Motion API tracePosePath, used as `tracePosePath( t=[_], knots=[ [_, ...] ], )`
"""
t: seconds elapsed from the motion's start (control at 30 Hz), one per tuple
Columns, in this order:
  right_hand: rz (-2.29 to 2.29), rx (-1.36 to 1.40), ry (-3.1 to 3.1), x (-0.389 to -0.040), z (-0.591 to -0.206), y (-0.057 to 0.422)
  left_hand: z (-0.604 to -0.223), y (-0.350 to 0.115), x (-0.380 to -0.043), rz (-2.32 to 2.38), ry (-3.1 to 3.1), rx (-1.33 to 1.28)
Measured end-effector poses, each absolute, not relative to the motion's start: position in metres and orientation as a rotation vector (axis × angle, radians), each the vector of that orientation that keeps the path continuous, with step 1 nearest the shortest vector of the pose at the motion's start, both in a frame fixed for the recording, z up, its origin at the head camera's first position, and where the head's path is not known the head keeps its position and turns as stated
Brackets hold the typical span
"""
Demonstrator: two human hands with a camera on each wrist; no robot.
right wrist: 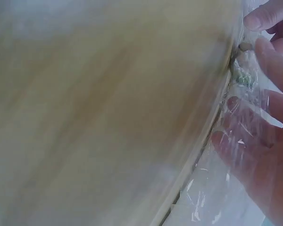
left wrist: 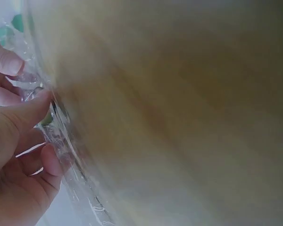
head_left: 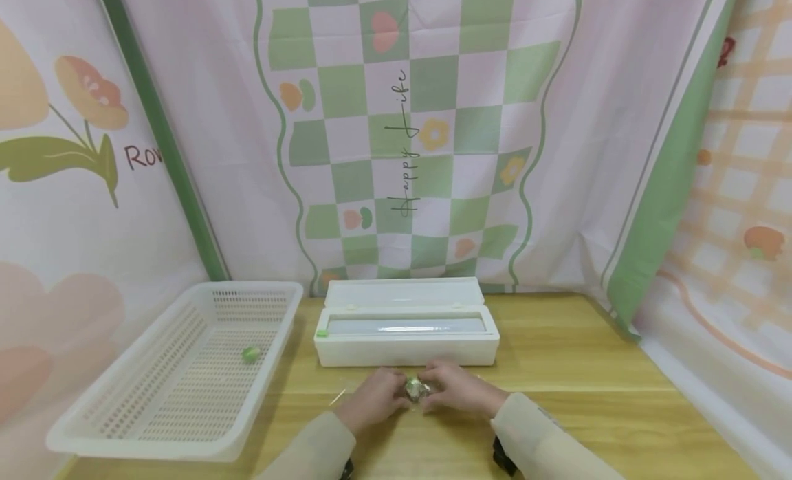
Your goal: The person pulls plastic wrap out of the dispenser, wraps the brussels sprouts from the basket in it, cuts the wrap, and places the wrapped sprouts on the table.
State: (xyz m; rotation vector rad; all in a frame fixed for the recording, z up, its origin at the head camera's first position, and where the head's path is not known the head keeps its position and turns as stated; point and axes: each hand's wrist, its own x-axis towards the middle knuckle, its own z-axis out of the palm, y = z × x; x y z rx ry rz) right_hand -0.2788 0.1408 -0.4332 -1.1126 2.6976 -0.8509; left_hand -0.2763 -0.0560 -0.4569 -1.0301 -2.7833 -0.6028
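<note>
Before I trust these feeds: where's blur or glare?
Head: a bright streak glares inside the white box. Left wrist: the tabletop is blurred, the clear film glints. Right wrist: similar tabletop blur, white glints on the film.

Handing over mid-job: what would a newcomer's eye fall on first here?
Probably the green-checked curtain behind everything. Before it stands an open white box; nearer, the left hand and right hand hold clear film around a small greenish piece. The white basket at left holds a green lump.
</note>
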Motion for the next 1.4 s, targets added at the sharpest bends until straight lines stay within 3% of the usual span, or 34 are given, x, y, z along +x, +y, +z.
tracePosePath(
  t=[0.7, 1.4],
  knots=[
    [-0.941, -0.991, 2.591, -0.279, -0.436, 0.138, -0.458, -0.061, -0.275, -0.568, -2.794, -1.076],
    [-1.083, -0.866, 2.445, -0.278, -0.436, 0.142, -0.447, -0.069, -0.267, -0.898, -2.839, -1.060]
  ],
)
